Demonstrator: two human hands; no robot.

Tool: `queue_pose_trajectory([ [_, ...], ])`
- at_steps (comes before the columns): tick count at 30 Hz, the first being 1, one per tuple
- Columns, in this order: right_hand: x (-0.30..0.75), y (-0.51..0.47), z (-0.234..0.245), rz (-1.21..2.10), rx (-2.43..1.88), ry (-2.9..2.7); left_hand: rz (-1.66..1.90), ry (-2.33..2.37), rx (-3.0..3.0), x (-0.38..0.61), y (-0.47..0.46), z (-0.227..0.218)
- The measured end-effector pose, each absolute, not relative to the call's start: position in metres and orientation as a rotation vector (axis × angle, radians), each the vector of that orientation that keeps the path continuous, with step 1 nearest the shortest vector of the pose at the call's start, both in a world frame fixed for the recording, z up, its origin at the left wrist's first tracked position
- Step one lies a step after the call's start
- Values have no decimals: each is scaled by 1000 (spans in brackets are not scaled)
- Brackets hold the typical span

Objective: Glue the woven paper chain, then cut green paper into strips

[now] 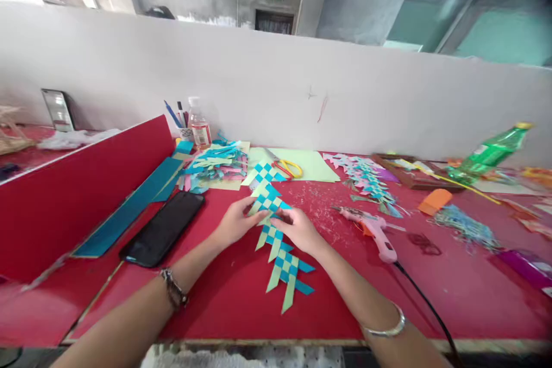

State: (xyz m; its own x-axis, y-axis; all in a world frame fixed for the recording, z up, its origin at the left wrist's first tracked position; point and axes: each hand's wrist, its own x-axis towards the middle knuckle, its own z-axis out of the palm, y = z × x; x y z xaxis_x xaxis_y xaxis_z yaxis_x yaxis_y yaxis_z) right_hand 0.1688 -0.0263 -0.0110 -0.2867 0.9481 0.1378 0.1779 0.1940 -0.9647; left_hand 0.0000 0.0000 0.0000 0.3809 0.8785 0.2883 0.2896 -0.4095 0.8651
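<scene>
- At the centre of a bright red tabletop (207, 310), a long zigzag strip of woven blue and pale green paper (273, 234) runs from near the back down towards me, its pointed ends sticking out along both sides.
- My left hand (235, 224) pinches the strip's left edge between thumb and fingers; a dark braided bracelet (174, 290) circles that wrist.
- My right hand (299, 230) grips the right edge, thumb and fingers closed on the paper just opposite; a silver bangle (388, 326) sits on that arm.
- Beyond the strip's far end, scissors with yellow and red handles (291, 169) lie on pale green paper sheets (319, 168).
- Left of my hands rest a black smartphone (163, 230) and, farther back, a heap of blue, green and pink paper strips (218, 161).
- To my right lies a pink glue gun (374, 229) with a black cord; behind it, a pink, blue and green woven piece (364, 177).
</scene>
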Motion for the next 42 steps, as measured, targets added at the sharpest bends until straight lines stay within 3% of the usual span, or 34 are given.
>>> queue_pose_trajectory([
  [7,170,-29,-8,1185,-1143,-1658,996,1031,1863,-2,3,0],
  [20,170,-30,1,866,-1203,-1556,756,906,1937,7,-9,-2],
  [31,174,-27,-1,732,-1238,-1498,879,1052,1970,3,-9,4],
  [42,174,-32,3,664,-1307,-1484,1179,1158,1543,-14,13,2],
])
